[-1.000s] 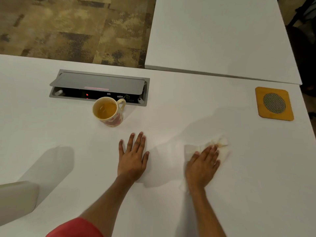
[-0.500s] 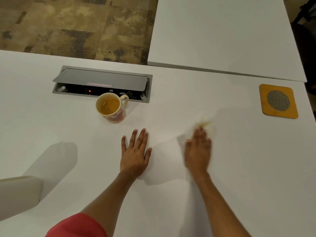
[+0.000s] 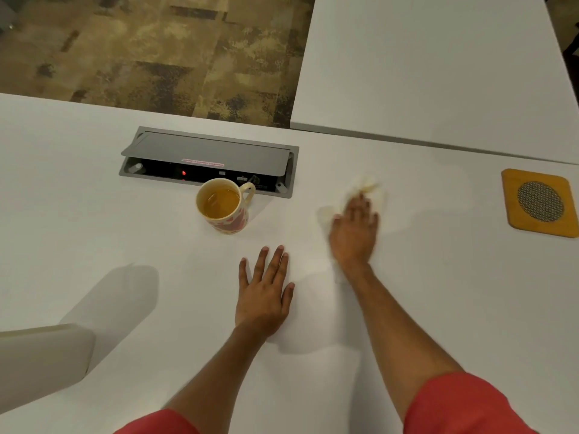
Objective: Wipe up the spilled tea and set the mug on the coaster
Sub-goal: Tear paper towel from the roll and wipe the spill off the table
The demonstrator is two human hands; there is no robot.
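Observation:
A cream mug with pink hearts stands upright on the white table, half full of amber tea, its handle to the right. My right hand presses flat on a white, tea-stained paper towel to the right of the mug; the towel's crumpled end sticks out past my fingertips. My left hand lies flat and spread on the table, below and right of the mug, holding nothing. An orange square coaster with a round mesh centre lies at the far right edge. No wet spill shows.
A grey power-socket box with its lid raised is sunk into the table just behind the mug. A second white table adjoins at the back right. A beige chair back stands at the lower left. Carpet lies beyond.
My right hand has slid the paper towel away from me and a little left, up toward the socket box. My left hand and the mug have stayed put.

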